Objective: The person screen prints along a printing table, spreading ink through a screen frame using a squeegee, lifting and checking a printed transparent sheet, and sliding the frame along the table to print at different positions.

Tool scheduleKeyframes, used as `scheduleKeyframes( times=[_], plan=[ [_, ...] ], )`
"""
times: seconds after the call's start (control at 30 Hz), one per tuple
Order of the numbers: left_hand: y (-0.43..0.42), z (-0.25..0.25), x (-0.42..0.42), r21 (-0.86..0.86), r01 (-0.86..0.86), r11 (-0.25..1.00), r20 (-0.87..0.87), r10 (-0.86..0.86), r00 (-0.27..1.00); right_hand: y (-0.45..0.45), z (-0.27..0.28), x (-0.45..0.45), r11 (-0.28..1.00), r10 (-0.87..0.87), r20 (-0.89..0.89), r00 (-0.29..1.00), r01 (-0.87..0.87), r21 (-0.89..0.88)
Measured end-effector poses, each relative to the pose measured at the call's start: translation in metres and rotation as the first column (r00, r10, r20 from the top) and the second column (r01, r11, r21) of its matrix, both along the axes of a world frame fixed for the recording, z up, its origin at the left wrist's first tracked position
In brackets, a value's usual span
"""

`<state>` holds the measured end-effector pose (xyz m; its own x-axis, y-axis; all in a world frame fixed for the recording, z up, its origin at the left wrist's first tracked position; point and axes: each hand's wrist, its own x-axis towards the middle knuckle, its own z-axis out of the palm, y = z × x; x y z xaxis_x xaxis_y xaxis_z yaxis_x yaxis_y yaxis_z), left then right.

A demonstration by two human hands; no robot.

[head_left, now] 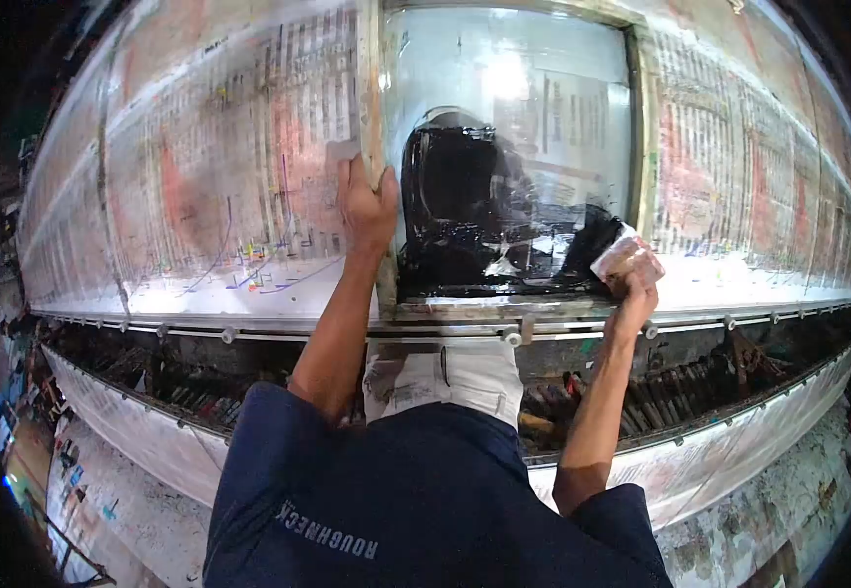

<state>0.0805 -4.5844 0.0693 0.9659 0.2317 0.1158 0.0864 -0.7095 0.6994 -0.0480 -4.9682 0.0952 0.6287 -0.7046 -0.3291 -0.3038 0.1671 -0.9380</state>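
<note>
Two hands in view, well apart; left hand (367, 201) on the left rail of one wooden frame (645, 127), just beside one small grey piece (344, 149), too blurred to tell whether gripping; right hand (638, 289) closed around one pale block (626, 257), at the lower right corner of the frame, next to black ink (435, 245); ink wet and shiny, across the lower part of one pale screen (445, 69) inside the frame, below one bright glare spot; all set on one long table (200, 176), whitish, streaked with dark stripes, reddish smears, and a few purple and yellow strokes; along the near edge, one metal rail (445, 330) with several round knobs (512, 339); behind, one second long table (126, 402), with many slats (656, 392) crowded into the dark space between; farther back, pale, stained floor (131, 490), cluttered at the far left.
</note>
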Motion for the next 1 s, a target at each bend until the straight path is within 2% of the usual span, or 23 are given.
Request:
scheduleKeyframes(
  times=[0.07,0.1,0.17,0.23,0.3,0.33,0.37,0.4,0.43,0.47,0.5,0.53,0.57,0.6,0.63,0.67,0.7,0.77,0.83,0.87,0.97,1.0],
  plan=[
    [-0.006,0.013,0.002,0.010,0.015,1.000,-0.027,-0.015,1.000,-0.002,-0.003,-0.001,0.997,0.054,0.062,0.997,-0.050,-0.061],
    [-0.005,0.019,-0.001,0.019,0.025,1.000,-0.074,-0.023,0.997,-0.004,-0.003,-0.003,1.000,0.009,-0.011,1.000,-0.009,0.011],
    [-0.004,0.000,-0.002,0.043,0.004,0.999,-0.092,0.000,0.996,-0.012,-0.008,-0.001,0.996,0.064,-0.109,0.992,-0.057,0.068],
    [-0.004,-0.021,-0.005,0.056,-0.009,0.998,-0.100,0.014,0.995,-0.015,-0.019,-0.002,0.997,0.067,-0.076,0.995,-0.064,0.045],
    [-0.009,-0.032,-0.013,0.276,-0.098,0.956,0.130,0.064,0.989,-0.009,-0.011,0.001,0.998,0.060,-0.055,0.997,-0.059,0.016],
    [-0.007,-0.036,-0.022,0.272,-0.068,0.960,0.010,0.068,0.998,-0.001,-0.005,0.000,0.974,0.116,-0.118,0.986,-0.137,-0.180],
    [-0.007,-0.032,-0.028,0.270,-0.058,0.961,0.007,0.058,0.998,0.011,0.004,0.001,0.907,0.162,-0.188,0.969,-0.221,-0.359],
    [-0.005,-0.027,-0.030,0.161,-0.062,0.985,-0.055,0.072,0.996,0.047,0.028,0.004,0.838,0.109,-0.270,0.957,-0.234,-0.492],
    [-0.004,-0.024,-0.033,0.049,-0.072,0.996,-0.124,0.077,0.989,0.066,0.024,0.003,0.830,0.447,0.042,0.893,-0.397,-0.391],
    [-0.004,-0.021,-0.034,0.082,-0.069,0.994,-0.080,0.075,0.994,0.089,0.044,0.003,0.314,0.447,-0.352,0.822,-0.513,-0.799],
    [-0.004,-0.016,-0.030,0.070,-0.069,0.995,-0.080,0.074,0.994,0.112,0.052,0.017,0.197,0.616,-0.415,0.670,-0.641,-0.742],
    [-0.004,-0.009,-0.029,0.083,-0.025,0.996,-0.091,0.032,0.995,0.131,0.046,0.032,0.121,0.697,-0.444,0.563,-0.703,-0.701],
    [-0.003,-0.005,-0.033,0.098,0.020,0.995,-0.109,-0.009,0.994,0.149,0.053,0.058,0.005,0.767,-0.402,0.500,-0.631,-0.776],
    [-0.003,-0.008,-0.035,0.091,0.020,0.996,-0.121,-0.009,0.993,0.163,0.054,0.087,-0.044,0.800,-0.404,0.444,-0.629,-0.776],
    [-0.003,-0.011,-0.033,0.061,-0.012,0.998,-0.128,0.020,0.992,0.170,0.048,0.120,-0.152,0.816,-0.448,0.366,-0.611,-0.777],
    [-0.002,-0.013,-0.033,0.031,-0.046,0.998,-0.135,0.050,0.990,0.181,0.047,0.150,-0.188,0.812,-0.469,0.348,-0.604,-0.775],
    [-0.002,-0.013,-0.034,0.029,-0.051,0.998,-0.144,0.054,0.988,0.190,0.038,0.174,-0.176,0.804,-0.455,0.383,-0.578,-0.797],
    [-0.003,-0.009,-0.034,-0.001,-0.068,0.998,-0.122,0.067,0.990,0.201,0.017,0.181,-0.082,0.753,-0.455,0.474,-0.619,-0.781],
    [0.000,-0.012,-0.030,-0.011,-0.051,0.999,-0.158,0.049,0.986,0.209,0.012,0.142,-0.107,0.749,-0.462,0.474,-0.602,-0.791],
    [0.000,-0.013,-0.031,-0.015,-0.043,0.999,-0.190,0.039,0.981,0.213,0.015,0.117,-0.078,0.770,-0.406,0.492,-0.560,-0.825],
    [-0.001,-0.004,-0.027,-0.040,-0.079,0.996,-0.234,0.068,0.970,0.213,0.023,0.063,-0.107,0.771,-0.492,0.403,-0.680,-0.725],
    [0.001,-0.015,-0.029,-0.042,-0.080,0.996,-0.235,0.068,0.970,0.210,0.031,0.066,-0.109,0.770,-0.494,0.403,-0.680,-0.725]
  ],
)
